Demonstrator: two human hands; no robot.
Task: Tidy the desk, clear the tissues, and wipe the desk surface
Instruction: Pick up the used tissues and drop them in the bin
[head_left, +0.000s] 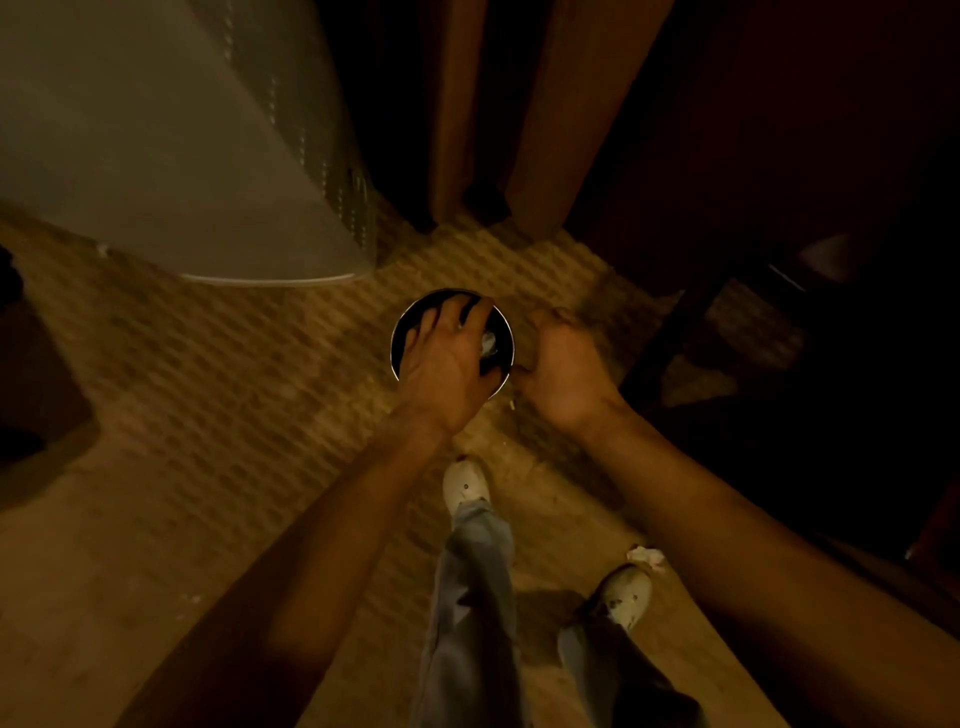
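The person stands over a small round bin (397, 338) on the carpet (234, 364), both arms reaching down. The left hand (447, 358) hovers right over the bin's mouth with its fingers (426, 322) spread and slack, gripping nothing. Just under its thumb side, inside the bin, a pale crumpled tissue (489, 343) shows. The right hand (563, 364) is just beside the bin's rim, curled loosely inward; blur and shadow hide its palm, so I cannot tell whether it holds anything. Well behind the right hand, down by the person's right shoe (631, 595), another crumpled tissue (647, 556) lies on the floor, apparently not yet binned. I'd judge these wads to be almost weightless, soft and easily squashed, with no risk of breaking, though light enough to drift or bounce off the rim if let go from too high. A plain pinch across the middle of the wad with thumb and two fingers ought to hold it; a firmer squeeze simply makes it more compact and easier to drop in.
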